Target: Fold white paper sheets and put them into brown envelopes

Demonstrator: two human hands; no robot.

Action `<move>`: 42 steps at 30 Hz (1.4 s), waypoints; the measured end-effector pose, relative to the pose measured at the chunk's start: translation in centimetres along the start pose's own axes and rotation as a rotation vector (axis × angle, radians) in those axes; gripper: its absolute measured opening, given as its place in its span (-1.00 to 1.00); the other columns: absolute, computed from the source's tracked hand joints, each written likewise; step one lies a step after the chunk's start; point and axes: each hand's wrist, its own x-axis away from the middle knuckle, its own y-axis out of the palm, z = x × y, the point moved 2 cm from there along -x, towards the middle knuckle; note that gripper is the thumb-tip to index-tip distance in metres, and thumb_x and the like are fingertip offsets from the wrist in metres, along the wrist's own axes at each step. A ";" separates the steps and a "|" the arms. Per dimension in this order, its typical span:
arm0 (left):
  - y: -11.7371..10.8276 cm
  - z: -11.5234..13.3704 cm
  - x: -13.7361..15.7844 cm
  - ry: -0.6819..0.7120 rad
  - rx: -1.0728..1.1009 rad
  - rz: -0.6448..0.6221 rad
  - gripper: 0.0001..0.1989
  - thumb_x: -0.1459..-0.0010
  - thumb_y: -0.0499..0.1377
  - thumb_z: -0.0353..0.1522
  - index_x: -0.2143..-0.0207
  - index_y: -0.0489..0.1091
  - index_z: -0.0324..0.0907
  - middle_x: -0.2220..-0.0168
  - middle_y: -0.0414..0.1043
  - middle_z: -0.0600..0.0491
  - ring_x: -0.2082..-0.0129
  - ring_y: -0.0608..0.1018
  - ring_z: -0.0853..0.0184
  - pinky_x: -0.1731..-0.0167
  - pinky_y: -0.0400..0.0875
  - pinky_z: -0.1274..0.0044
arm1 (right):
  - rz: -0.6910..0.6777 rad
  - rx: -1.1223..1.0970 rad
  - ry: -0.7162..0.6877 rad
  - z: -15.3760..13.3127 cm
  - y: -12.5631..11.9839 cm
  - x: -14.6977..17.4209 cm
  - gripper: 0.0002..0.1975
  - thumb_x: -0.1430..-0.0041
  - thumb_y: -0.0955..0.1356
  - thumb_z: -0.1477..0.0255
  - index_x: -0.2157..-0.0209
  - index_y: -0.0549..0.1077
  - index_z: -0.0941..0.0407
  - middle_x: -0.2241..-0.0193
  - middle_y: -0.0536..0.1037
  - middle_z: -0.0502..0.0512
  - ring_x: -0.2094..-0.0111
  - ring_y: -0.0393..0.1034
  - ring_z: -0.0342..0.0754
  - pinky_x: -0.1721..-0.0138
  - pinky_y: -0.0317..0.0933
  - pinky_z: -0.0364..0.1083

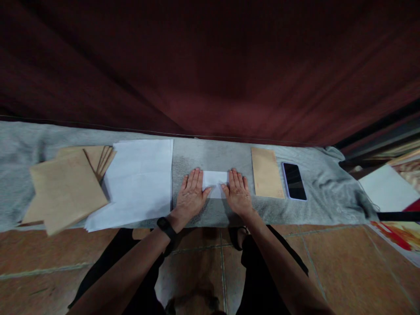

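Note:
A small folded white sheet of paper (215,178) lies on the grey cloth between my two hands. My left hand (191,192) rests flat over the paper's left end, fingers stretched away from me and thumb pointing inward. On the right end lies my right hand (239,192), likewise flat with straight fingers, its thumb on the paper. Both palms cover part of the sheet, so its ends are hidden. Just right of my right hand is a single brown envelope (267,173).
Left of me is a stack of large white sheets (141,179), partly overlapped by a pile of brown envelopes (70,183). A phone (294,181) lies right of the single envelope. Behind the grey-covered surface (213,151) hangs a dark red cloth (210,87).

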 end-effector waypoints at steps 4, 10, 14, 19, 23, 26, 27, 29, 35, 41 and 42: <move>-0.3 -0.4 0.0 -0.030 0.000 0.011 -0.33 -0.44 -0.08 -0.18 -0.42 0.08 -0.47 -0.44 0.07 -0.33 -0.46 0.16 -0.02 -0.42 0.01 0.11 | 0.004 -0.017 0.022 0.6 -0.1 0.1 -0.36 -0.52 0.10 0.19 -0.45 0.07 0.27 -0.45 0.12 0.34 -0.46 -0.03 0.22 -0.42 -0.15 0.28; -0.7 1.9 -0.2 0.091 0.036 0.069 -0.39 -0.42 -0.08 -0.34 -0.43 0.04 -0.45 -0.47 0.01 -0.28 -0.50 0.03 0.07 -0.45 -0.05 0.15 | 0.043 -0.151 -0.028 -1.5 -1.5 -0.3 -0.36 -0.53 0.04 0.22 -0.47 0.01 0.28 -0.47 0.06 0.32 -0.49 -0.13 0.11 -0.46 -0.15 0.22; 0.4 4.1 -0.1 0.280 0.060 -0.022 -0.36 -0.38 -0.06 -0.40 -0.46 -0.02 -0.34 -0.49 -0.02 -0.20 -0.50 0.01 0.11 -0.44 0.00 0.17 | -0.081 -0.259 -0.168 -3.7 -1.4 -0.1 -0.35 -0.53 0.00 0.21 -0.46 0.02 0.28 -0.48 0.06 0.27 -0.50 -0.14 0.01 -0.47 -0.10 0.09; 1.3 3.6 -0.1 0.235 0.050 -0.069 -0.36 -0.37 -0.11 -0.43 -0.46 -0.02 -0.36 -0.47 0.04 -0.21 -0.50 0.03 0.16 -0.45 -0.01 0.19 | -0.100 -0.181 -0.140 -3.3 -0.4 0.2 -0.37 -0.53 0.03 0.21 -0.46 0.02 0.26 -0.46 0.09 0.27 -0.49 -0.11 0.03 -0.46 -0.10 0.13; 0.9 1.9 -0.2 0.169 0.057 -0.040 -0.38 -0.38 -0.13 -0.39 -0.45 0.02 -0.39 -0.47 0.03 -0.23 -0.50 0.04 0.16 -0.45 -0.02 0.19 | -0.050 -0.092 -0.152 -2.2 0.0 0.3 -0.37 -0.52 0.12 0.22 -0.45 0.07 0.27 -0.45 0.12 0.31 -0.48 -0.08 0.07 -0.46 -0.12 0.16; 0.4 0.9 -0.2 0.110 0.050 -0.013 -0.39 -0.42 -0.13 -0.32 -0.43 0.06 -0.42 -0.46 0.03 -0.24 -0.49 0.06 0.13 -0.44 -0.01 0.20 | -0.027 -0.063 -0.141 -1.6 0.0 0.4 -0.36 -0.52 0.13 0.22 -0.45 0.06 0.29 -0.45 0.11 0.33 -0.48 -0.06 0.10 -0.45 -0.13 0.17; 0.2 0.7 -0.2 0.092 0.045 -0.012 -0.39 -0.43 -0.13 -0.30 -0.43 0.07 -0.42 -0.46 0.04 -0.25 -0.49 0.07 0.12 -0.44 -0.01 0.20 | -0.025 -0.055 -0.131 -1.4 0.0 0.4 -0.36 -0.52 0.13 0.21 -0.45 0.06 0.29 -0.45 0.11 0.33 -0.48 -0.06 0.12 -0.44 -0.13 0.18; -0.1 0.2 -0.2 0.066 0.035 -0.020 -0.38 -0.44 -0.13 -0.26 -0.42 0.08 -0.43 -0.46 0.04 -0.25 -0.49 0.09 0.09 -0.44 -0.01 0.19 | -0.031 -0.042 -0.115 -1.0 0.0 0.3 -0.34 -0.52 0.13 0.20 -0.45 0.05 0.29 -0.45 0.10 0.34 -0.47 -0.05 0.14 -0.44 -0.14 0.19; -0.4 -1.2 -0.1 0.002 0.021 0.005 -0.38 -0.44 -0.14 -0.26 -0.42 0.08 -0.42 -0.45 0.07 -0.27 -0.48 0.12 0.07 -0.43 -0.01 0.17 | -0.045 -0.015 -0.064 0.4 -0.1 0.0 -0.35 -0.51 0.13 0.20 -0.45 0.06 0.29 -0.46 0.08 0.31 -0.45 0.00 0.19 -0.43 -0.16 0.21; -1.6 -2.0 -0.6 -0.060 0.108 0.010 -0.41 -0.43 -0.12 -0.26 -0.37 0.18 -0.42 -0.36 0.26 -0.30 -0.40 0.28 0.02 -0.38 0.14 0.16 | -0.021 -0.005 -0.025 1.3 -0.3 -0.1 -0.39 -0.51 0.13 0.23 -0.45 0.08 0.21 -0.45 0.12 0.25 -0.44 0.02 0.18 -0.42 -0.13 0.22; -1.9 -2.0 -0.7 -0.070 0.153 0.005 -0.41 -0.43 -0.11 -0.25 -0.36 0.20 -0.41 -0.32 0.33 -0.29 -0.36 0.34 0.03 -0.34 0.21 0.19 | -0.021 -0.004 -0.021 1.3 -0.3 -0.2 -0.39 -0.51 0.13 0.23 -0.45 0.08 0.21 -0.45 0.13 0.25 -0.44 0.01 0.18 -0.42 -0.13 0.21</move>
